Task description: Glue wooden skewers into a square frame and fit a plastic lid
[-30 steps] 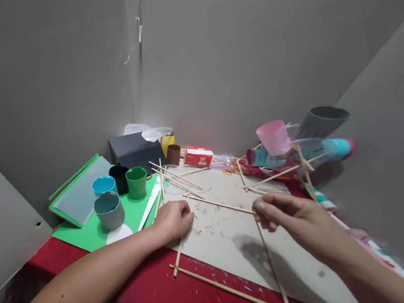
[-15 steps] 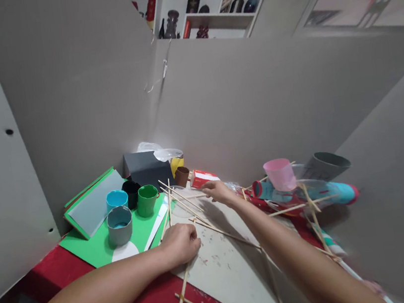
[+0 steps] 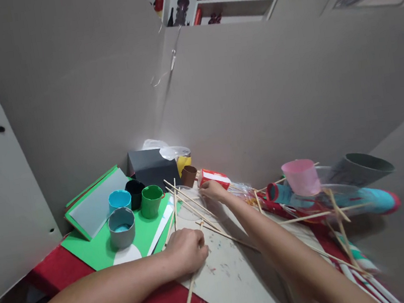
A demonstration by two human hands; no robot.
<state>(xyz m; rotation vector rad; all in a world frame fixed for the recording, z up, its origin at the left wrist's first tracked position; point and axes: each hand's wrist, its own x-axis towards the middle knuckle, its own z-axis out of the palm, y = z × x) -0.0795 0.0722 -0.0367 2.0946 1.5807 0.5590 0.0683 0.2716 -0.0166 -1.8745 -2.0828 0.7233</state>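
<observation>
My left hand [image 3: 190, 251] is closed around a thin wooden stick [image 3: 191, 288] of a tied stick frame, low over the white board [image 3: 226, 273]. The stick shows below my fist and crosses another stick at a binding near the board's front edge. My right hand [image 3: 212, 190] reaches across to the back of the board, in front of a red and white box [image 3: 217, 177]. Its fingers are bent together at the box's left end; what is between them is hidden. Several loose sticks [image 3: 190, 201] cross each other between the two hands.
Blue [image 3: 120, 201], grey [image 3: 122, 233] and green cups [image 3: 152, 202] stand on green sheets at the left, beside a black cup. A brown cup [image 3: 189, 176] stands behind. At the right are a pink cup [image 3: 301, 177], a large grey cup [image 3: 359, 172] and a stick frame.
The view has shifted, so the right-hand items sit farther right. My right hand has moved left relative to the red box, fingers more bent. My left hand keeps its hold on the stick.
</observation>
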